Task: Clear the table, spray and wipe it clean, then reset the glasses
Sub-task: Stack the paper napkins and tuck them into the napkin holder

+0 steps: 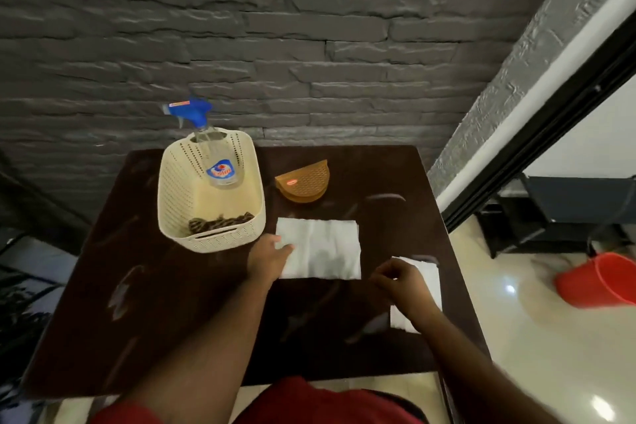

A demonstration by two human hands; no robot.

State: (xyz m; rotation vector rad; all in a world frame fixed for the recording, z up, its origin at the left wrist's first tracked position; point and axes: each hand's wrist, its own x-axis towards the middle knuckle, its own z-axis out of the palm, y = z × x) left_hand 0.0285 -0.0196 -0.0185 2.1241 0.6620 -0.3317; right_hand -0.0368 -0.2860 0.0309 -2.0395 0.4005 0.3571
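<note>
Spray bottle (pixel 220 162) label unreadable; left hand (pixel 270 260) fingers flat on tissue (pixel 321 249); right hand (pixel 401 282) pinches second tissue (pixel 430 282).

A red bucket (pixel 600 280) stands on the pale floor (pixel 537 348) beside a black shelf (pixel 564 213)

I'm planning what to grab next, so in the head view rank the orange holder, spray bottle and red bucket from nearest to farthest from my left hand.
From the left hand:
1. Orange holder, just beyond it, mid-table.
2. Spray bottle, farther back and left, standing in the basket.
3. Red bucket, far right, on the floor off the table.
</note>
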